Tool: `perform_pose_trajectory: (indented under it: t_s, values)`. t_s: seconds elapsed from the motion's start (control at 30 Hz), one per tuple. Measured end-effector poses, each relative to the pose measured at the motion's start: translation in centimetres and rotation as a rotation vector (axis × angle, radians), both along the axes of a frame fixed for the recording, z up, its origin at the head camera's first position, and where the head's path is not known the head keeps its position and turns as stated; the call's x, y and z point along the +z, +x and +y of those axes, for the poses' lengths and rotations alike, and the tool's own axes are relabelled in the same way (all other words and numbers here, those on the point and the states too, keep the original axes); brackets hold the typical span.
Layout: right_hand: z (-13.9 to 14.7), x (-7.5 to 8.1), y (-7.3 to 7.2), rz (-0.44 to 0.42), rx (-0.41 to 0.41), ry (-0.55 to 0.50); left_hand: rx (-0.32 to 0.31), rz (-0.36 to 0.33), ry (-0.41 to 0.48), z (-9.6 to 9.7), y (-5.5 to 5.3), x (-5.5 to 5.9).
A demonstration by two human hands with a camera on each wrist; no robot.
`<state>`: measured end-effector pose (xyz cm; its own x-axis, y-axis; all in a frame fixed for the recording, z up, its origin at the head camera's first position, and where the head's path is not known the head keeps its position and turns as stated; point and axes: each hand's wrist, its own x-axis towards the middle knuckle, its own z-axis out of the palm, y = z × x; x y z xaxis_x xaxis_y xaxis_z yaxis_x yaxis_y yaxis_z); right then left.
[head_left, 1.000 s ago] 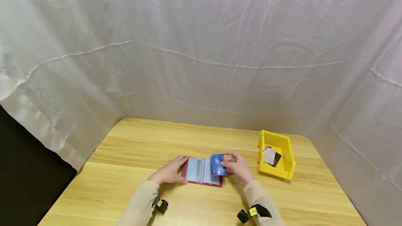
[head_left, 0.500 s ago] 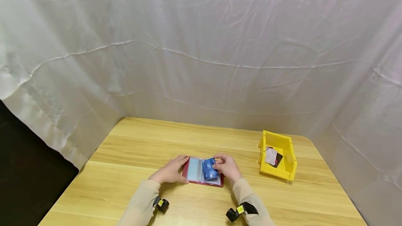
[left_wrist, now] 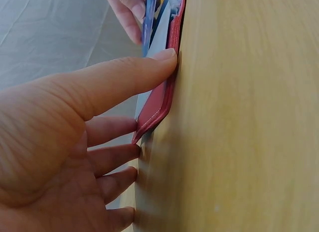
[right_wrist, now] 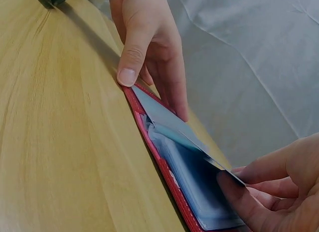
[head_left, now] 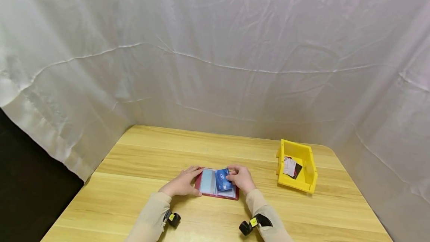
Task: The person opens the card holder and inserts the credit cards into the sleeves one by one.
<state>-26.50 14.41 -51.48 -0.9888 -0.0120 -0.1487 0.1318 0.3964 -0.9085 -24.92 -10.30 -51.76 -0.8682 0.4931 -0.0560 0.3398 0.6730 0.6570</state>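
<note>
A red card holder (head_left: 199, 181) lies spread on the wooden table, clear plastic sleeves showing inside. Its left end is held by my left hand (head_left: 182, 183), the thumb on the near edge and fingers along the far side. In the left wrist view that thumb (left_wrist: 132, 80) rests on the red stitched rim (left_wrist: 172, 37). My right hand (head_left: 242, 178) pinches a blue bank card (head_left: 223, 180) by its right side, between thumb and fingers. The card overlaps the right-hand sleeves; in the right wrist view it slants over the clear sleeves (right_wrist: 199, 192), its left end close to the fold.
A yellow bin (head_left: 310, 171) stands at the table's right, with several cards (head_left: 289, 166) in it. Grey cloth (head_left: 215, 85) hangs behind and at the sides. Each forearm wears a black wrist camera (head_left: 174, 219).
My right hand has brought the blue card left and lower over the holder's right half, then shifted it slightly further left. My left hand stays at the holder's left end.
</note>
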Motion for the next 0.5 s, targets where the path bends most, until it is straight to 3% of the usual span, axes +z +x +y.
perform_pose_trajectory:
  t_s: [0.5]
  values:
    - [-0.09,0.18,0.30,-0.010,0.020,0.051,-0.005,0.003,0.001,-0.04,0.06,0.10]
